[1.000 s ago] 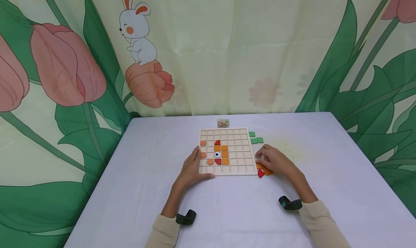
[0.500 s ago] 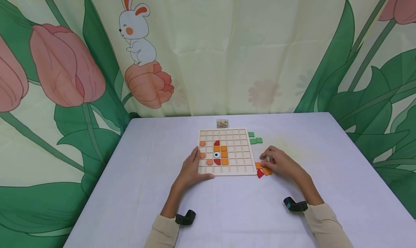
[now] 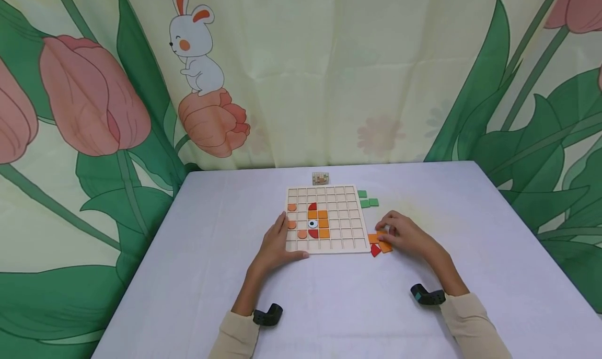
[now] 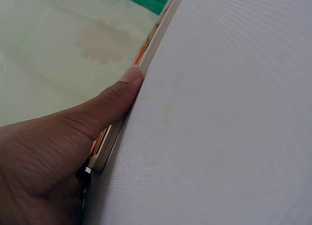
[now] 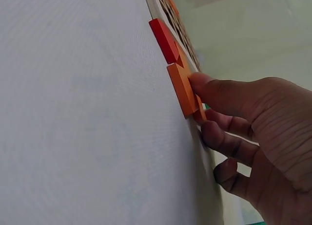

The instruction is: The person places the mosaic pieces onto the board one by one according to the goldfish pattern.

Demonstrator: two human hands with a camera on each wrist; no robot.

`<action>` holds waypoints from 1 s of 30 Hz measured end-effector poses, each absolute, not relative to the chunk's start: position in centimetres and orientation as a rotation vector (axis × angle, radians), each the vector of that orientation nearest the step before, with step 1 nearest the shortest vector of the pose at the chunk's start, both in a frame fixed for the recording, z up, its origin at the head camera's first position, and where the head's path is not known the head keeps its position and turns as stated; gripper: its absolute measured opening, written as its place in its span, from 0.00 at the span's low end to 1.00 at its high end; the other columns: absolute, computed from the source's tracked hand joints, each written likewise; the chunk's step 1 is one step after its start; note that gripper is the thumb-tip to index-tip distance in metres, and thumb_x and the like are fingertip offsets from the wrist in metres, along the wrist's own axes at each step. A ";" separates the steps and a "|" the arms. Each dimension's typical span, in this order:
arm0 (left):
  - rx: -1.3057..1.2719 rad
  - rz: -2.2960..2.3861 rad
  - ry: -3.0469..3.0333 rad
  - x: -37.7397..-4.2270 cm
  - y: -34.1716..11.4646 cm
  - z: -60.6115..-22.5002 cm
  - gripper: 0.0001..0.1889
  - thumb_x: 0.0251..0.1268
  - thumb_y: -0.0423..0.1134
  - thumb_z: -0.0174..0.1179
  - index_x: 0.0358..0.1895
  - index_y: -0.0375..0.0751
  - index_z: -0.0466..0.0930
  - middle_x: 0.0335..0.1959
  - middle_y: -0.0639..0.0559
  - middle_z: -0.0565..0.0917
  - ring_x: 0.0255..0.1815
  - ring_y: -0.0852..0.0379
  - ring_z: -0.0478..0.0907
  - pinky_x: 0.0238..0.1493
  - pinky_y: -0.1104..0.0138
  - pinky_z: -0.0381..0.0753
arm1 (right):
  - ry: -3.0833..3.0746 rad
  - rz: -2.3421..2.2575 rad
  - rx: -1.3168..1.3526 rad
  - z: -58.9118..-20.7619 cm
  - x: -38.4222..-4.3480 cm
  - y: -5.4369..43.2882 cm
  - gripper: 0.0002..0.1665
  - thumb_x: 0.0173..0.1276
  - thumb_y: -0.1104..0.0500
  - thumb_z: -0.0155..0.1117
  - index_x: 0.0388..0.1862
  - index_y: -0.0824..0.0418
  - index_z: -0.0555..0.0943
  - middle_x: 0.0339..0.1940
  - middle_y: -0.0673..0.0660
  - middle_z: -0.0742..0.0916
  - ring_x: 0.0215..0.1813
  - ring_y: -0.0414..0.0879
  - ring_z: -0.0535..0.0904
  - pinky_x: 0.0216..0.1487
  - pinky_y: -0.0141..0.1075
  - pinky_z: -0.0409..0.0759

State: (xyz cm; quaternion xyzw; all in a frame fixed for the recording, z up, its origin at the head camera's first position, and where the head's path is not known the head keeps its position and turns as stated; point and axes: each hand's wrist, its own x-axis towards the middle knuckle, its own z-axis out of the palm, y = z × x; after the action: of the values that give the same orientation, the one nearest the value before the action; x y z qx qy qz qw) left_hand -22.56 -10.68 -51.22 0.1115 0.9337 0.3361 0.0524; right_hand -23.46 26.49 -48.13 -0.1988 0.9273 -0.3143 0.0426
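The pale wooden grid board (image 3: 345,218) lies flat on the table. My left hand (image 3: 275,244) braces its near-left corner, fingers straight along the left side and thumb on the front edge. In the left wrist view the thumb (image 4: 109,103) presses the board's rim. Right of the board, my right hand (image 3: 406,234) pinches an orange square tile (image 5: 200,114) between thumb and forefinger; the fingertips partly hide it. Beside it lie another orange tile (image 5: 181,91) and a red quarter-round tile (image 5: 164,40). On the board, orange squares (image 3: 323,223), red quarter-rounds (image 3: 312,206) and an eye tile (image 3: 312,223) form a figure.
Peach round tiles (image 3: 302,234) sit in cells on the board's left side. Several green square tiles (image 3: 365,204) lie off its far-right edge. A small patterned card (image 3: 321,178) stands behind the board. White cloth covers the table (image 3: 348,307), with a printed curtain (image 3: 301,87) behind.
My right hand has shifted slightly right, away from the board's edge, uncovering more of the orange tiles, and then stays there. My left hand keeps its place at the corner.
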 end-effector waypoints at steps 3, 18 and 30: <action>0.360 1.028 2.843 -22.5 -10.8 -51.1 0.66 0.42 0.64 0.74 0.79 0.38 0.42 0.80 0.46 0.43 0.78 0.44 0.48 0.72 0.48 0.56 | 2.825 -0.969 -0.590 -48.0 -23.5 26.5 0.12 0.63 0.58 0.71 0.43 0.61 0.85 0.46 0.56 0.80 0.35 0.44 0.73 0.33 0.29 0.75; 0.343 1.064 2.828 -22.6 -10.8 -50.9 0.66 0.41 0.62 0.76 0.79 0.38 0.42 0.80 0.47 0.43 0.78 0.44 0.46 0.72 0.48 0.56 | 2.892 -0.899 -0.583 -48.1 -23.7 26.7 0.13 0.61 0.63 0.72 0.44 0.63 0.84 0.42 0.54 0.79 0.39 0.45 0.73 0.37 0.30 0.76; 0.355 1.031 2.839 -22.7 -10.7 -51.2 0.66 0.41 0.64 0.75 0.79 0.38 0.43 0.80 0.46 0.43 0.78 0.44 0.47 0.72 0.49 0.56 | 2.969 -0.874 -0.592 -48.5 -24.4 26.1 0.14 0.64 0.61 0.70 0.46 0.64 0.81 0.41 0.53 0.78 0.36 0.44 0.72 0.34 0.31 0.75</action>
State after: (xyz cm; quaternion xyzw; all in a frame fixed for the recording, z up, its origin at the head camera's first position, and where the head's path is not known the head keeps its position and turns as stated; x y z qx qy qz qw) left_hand -22.73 -10.72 -51.19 0.1166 0.9323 0.3387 0.0504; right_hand -24.35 26.10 -48.50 -0.1877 0.9423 -0.2773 -0.0045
